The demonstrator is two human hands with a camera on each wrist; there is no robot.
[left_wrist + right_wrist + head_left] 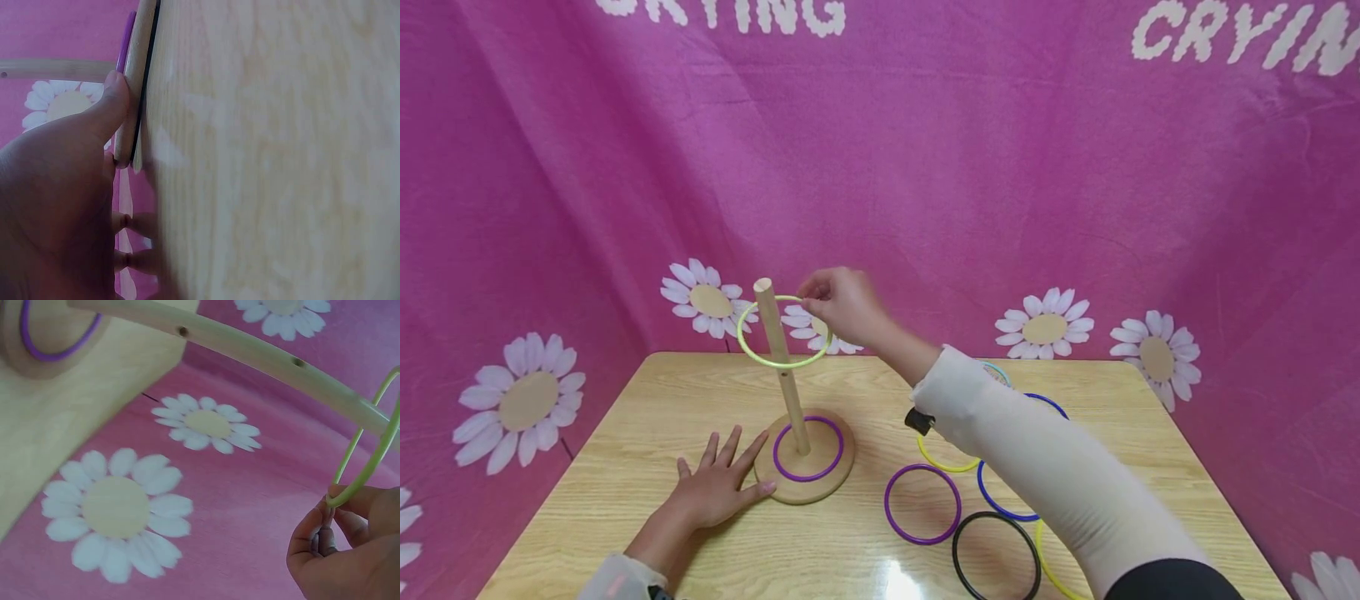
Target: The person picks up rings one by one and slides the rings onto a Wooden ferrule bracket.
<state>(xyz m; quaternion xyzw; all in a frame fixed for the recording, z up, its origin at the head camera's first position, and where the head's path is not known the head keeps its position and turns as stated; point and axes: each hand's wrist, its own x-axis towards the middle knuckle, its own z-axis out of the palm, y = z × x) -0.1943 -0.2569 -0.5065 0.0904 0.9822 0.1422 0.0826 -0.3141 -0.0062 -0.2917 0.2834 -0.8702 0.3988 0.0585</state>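
Note:
My right hand (847, 305) pinches a yellow-green ring (782, 365) by its edge. That ring encircles the upper part of a wooden post (787, 392), below the post's top; the right wrist view also has the ring (369, 465) around the post (250, 353). A purple ring (805, 479) lies around the post's foot on the round wooden base (801, 496). My left hand (715, 487) is spread beside the base, its thumb at the rim. In the left wrist view the left thumb (112, 103) touches the base's edge.
On the table (625, 433) to the right lie a purple ring (922, 542), a black ring (957, 558), blue rings (1000, 510) and yellow rings (951, 469), some partly behind the right sleeve (1037, 450). A pink daisy-print cloth (925, 208) hangs behind.

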